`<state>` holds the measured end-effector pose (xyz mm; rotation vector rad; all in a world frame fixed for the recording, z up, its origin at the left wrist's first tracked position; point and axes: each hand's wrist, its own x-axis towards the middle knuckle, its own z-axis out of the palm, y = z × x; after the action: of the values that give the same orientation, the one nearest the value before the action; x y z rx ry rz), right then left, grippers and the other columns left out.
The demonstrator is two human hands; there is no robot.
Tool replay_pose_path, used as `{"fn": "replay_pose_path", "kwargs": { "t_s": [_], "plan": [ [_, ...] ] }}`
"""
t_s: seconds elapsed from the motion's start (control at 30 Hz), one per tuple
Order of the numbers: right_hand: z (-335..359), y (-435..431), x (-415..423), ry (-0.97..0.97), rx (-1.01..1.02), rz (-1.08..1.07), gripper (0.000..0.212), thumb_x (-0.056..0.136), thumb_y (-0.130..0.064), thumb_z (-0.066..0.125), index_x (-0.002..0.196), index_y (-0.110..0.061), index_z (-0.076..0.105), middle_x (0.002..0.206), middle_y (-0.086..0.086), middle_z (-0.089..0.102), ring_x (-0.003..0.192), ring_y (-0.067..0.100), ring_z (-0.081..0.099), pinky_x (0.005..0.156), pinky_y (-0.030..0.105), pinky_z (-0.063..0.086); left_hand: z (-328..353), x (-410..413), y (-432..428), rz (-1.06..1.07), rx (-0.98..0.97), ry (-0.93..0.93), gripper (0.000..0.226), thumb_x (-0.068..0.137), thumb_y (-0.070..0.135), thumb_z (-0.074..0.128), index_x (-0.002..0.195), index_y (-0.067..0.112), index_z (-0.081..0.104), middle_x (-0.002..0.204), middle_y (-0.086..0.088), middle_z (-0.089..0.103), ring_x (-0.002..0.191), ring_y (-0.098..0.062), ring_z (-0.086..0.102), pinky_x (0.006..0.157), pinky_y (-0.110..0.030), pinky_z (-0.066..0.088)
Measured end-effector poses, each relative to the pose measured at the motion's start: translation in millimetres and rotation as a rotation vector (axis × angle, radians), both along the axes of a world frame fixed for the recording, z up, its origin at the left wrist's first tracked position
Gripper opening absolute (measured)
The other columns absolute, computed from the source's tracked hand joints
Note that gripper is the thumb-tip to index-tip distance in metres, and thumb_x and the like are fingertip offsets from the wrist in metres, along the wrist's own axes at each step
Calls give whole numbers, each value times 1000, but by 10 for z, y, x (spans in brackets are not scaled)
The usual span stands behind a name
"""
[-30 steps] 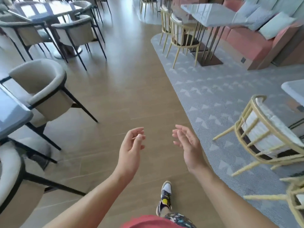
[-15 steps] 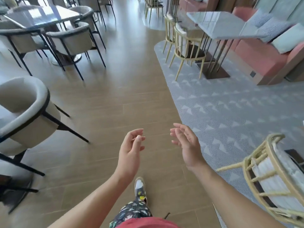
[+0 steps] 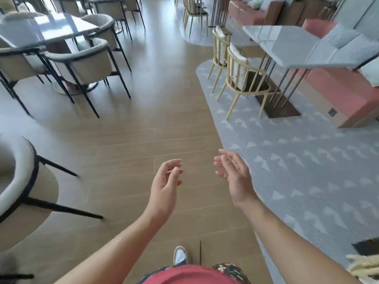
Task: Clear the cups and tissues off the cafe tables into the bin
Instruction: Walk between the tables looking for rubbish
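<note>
Here, wooden floor (image 3: 127,140) and grey carpet (image 3: 307,160), cafe table (image 3: 287,44) with yellow chair (image 3: 239,66); left hand (image 3: 164,187) and right hand (image 3: 235,177) loosely curled, holding nothing.

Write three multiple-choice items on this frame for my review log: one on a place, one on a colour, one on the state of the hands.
1. The nearest gold-framed chair stands on: A) a red rug; B) the patterned grey carpet; C) bare concrete.
2. The bench beside the pale table is: A) green; B) black; C) pink.
3. The left hand and right hand: A) both hold nothing; B) the left grips a cup; C) the right pinches a tissue.

Answers:
1 B: the chair's legs rest on the triangle-patterned carpet.
2 C: the bench's seat shows pink.
3 A: the fingers of both hands are loosely curled around nothing.
</note>
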<state>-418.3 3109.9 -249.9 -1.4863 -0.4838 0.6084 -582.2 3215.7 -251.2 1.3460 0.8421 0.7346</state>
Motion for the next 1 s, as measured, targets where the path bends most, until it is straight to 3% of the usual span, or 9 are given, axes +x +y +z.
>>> {"fn": "replay_pose_path", "kwargs": {
  "t_s": [0.17,0.43,0.6,0.77,1.0],
  "plan": [
    [2,906,446,21,6,11,34,91,-44,61,117,-25,71,107,2,74,100,14,69,89,43,56,65,374,847,40,2,16,22,107,12,48,114,21,67,118,-1,69,111,-16,67,94,-44,57],
    [-202,2403,1251,54,32,112,35,92,-41,61,119,-21,70,106,5,73,100,14,69,86,37,57,-10,1133,2240,123,28,22,22,107,15,50,115,26,68,115,1,71,112,-17,66,95,-40,56],
    [-319,3528,1980,73,47,170,37,91,-42,60,120,-21,71,104,2,73,99,15,69,88,40,57,-19,1825,3286,187,59,23,23,97,32,54,114,27,69,114,2,72,111,-16,67,90,-35,57],
    [-140,4734,2704,64,65,235,34,92,-45,60,118,-25,72,103,-2,74,101,16,69,90,42,57,149,2431,4325,256,61,20,24,108,15,49,117,25,68,114,2,71,112,-15,67,91,-38,56],
    [244,6138,3386,15,130,304,34,94,-43,59,119,-23,71,103,-1,75,101,16,70,88,41,58,403,3076,5674,353,85,-27,25,108,15,47,116,26,68,113,3,71,111,-13,67,92,-40,57]
  ]
}}
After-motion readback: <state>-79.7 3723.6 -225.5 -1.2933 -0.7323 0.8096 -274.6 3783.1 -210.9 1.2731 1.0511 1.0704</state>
